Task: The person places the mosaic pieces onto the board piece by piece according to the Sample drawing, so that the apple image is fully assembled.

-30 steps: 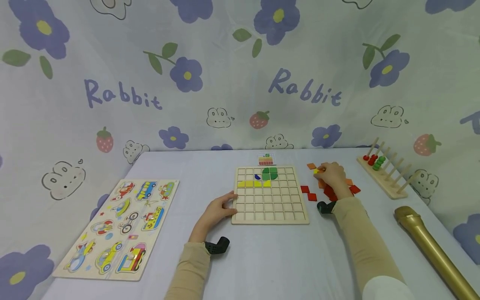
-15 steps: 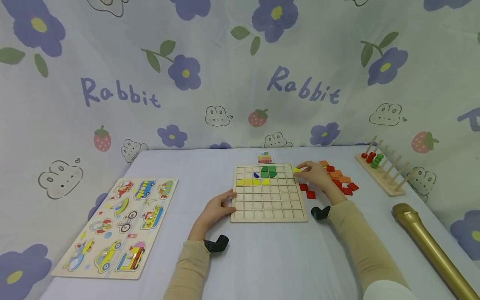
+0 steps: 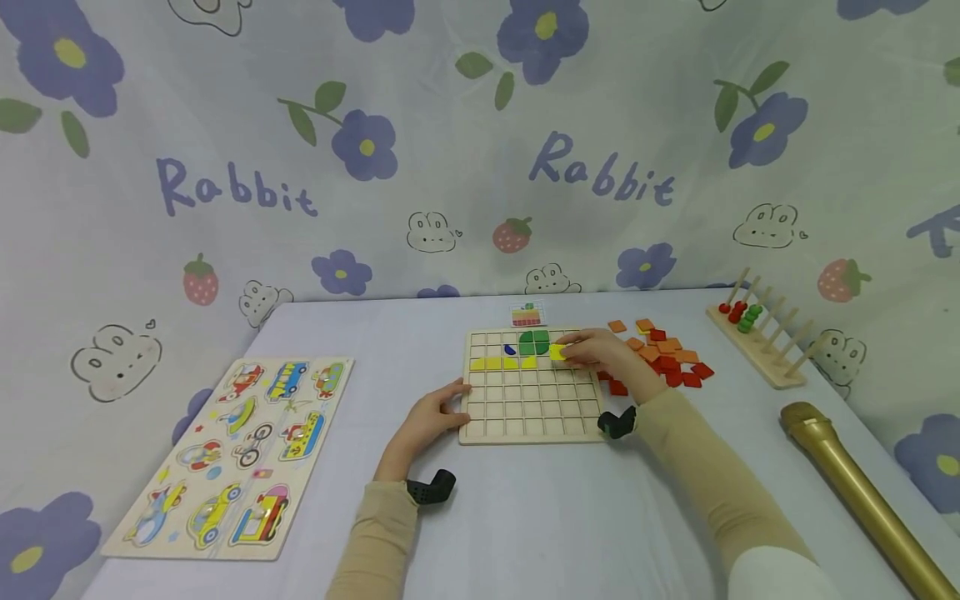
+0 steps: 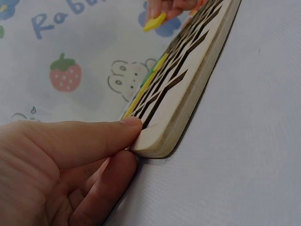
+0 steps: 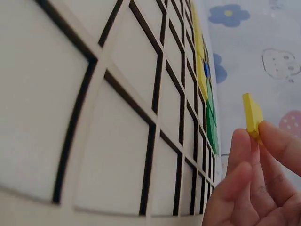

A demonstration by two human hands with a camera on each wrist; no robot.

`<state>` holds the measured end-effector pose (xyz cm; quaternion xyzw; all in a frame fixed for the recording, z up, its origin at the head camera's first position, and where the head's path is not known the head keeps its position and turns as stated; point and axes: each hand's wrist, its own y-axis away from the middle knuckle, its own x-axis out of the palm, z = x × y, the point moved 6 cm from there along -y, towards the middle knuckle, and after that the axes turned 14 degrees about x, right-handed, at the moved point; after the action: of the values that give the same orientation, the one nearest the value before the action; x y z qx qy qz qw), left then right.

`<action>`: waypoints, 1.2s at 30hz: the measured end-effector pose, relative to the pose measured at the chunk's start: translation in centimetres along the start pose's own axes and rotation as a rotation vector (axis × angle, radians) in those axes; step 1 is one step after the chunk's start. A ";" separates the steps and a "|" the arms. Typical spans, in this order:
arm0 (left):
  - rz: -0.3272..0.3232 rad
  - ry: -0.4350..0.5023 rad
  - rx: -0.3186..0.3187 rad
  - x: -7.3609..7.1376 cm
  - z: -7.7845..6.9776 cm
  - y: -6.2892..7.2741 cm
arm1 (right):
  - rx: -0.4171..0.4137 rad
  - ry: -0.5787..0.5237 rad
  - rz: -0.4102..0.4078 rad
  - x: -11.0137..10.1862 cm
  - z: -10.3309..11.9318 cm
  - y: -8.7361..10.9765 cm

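A wooden grid board [image 3: 531,416] lies flat on the table. Its upper cells hold a row of yellow tiles [image 3: 491,363], a small blue piece [image 3: 510,350] and a green leaf-like group [image 3: 534,342]. At the board's left edge, my left hand [image 3: 427,421] pinches the rim, thumb on top and a finger below in the left wrist view. My right hand [image 3: 607,357] holds a yellow tile [image 5: 253,114] between thumb and fingertips, above the board's upper right part. In the right wrist view the tile is apart from the board.
Orange and red tiles [image 3: 667,346] lie scattered right of the board. A small pattern card [image 3: 528,314] sits behind it. Farther right are a peg stand with beads [image 3: 780,362] and a gold microphone [image 3: 855,483]. A vehicle puzzle board [image 3: 232,458] lies at left.
My right hand has moved left from the loose tiles to over the board, carrying the yellow tile. The left hand keeps its place on the board's edge.
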<state>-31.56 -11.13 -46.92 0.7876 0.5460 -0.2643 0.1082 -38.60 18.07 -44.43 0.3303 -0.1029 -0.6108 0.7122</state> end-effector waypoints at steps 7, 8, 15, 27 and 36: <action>0.000 0.016 0.001 0.2 0.1 0.0 | -0.050 0.105 -0.097 0.8 0.2 -1.1; 0.002 0.015 0.004 0.3 0.1 0.0 | -0.067 0.121 -0.107 0.9 0.2 -1.1; 0.010 -0.003 0.012 0.6 0.1 -0.1 | -0.198 0.381 -0.221 1.1 0.7 -1.0; 0.012 0.002 0.005 0.4 -0.2 -0.3 | -0.271 0.486 -0.273 1.6 1.3 -0.7; 0.000 -0.015 0.014 -0.2 0.1 -0.2 | -0.232 0.412 -0.283 -0.2 1.6 -0.4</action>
<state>-31.76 -11.21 -46.86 0.7862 0.5433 -0.2742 0.1069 -39.85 17.67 -43.46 0.3749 0.1619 -0.6317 0.6589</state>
